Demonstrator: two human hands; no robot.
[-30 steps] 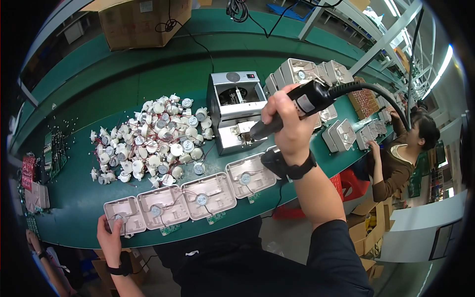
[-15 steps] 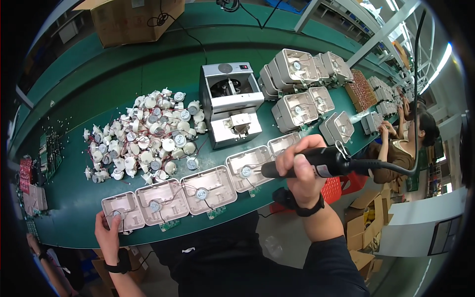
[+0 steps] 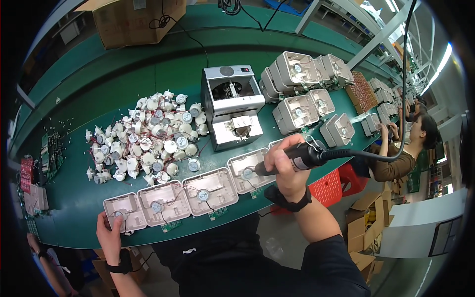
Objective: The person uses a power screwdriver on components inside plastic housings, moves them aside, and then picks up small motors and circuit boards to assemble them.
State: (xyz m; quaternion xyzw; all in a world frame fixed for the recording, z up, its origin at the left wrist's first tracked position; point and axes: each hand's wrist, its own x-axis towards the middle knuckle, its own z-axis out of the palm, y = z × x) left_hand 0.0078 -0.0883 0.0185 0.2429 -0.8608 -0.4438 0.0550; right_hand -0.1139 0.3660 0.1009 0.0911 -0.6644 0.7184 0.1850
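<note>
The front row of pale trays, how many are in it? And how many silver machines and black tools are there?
Pale front-row trays: 5 (one mostly hidden by the right hand)
Silver machine: 1
Black tool: 1
Total: 7

Looks down and forward from the head through a wide fisheye, above and behind the right fingers (image 3: 283, 144), nearer them than the left fingers (image 3: 102, 222).

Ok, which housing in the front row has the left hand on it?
The leftmost housing, ending the row: the left hand grips its left side, thumb inside. That hand touches no other.
</note>
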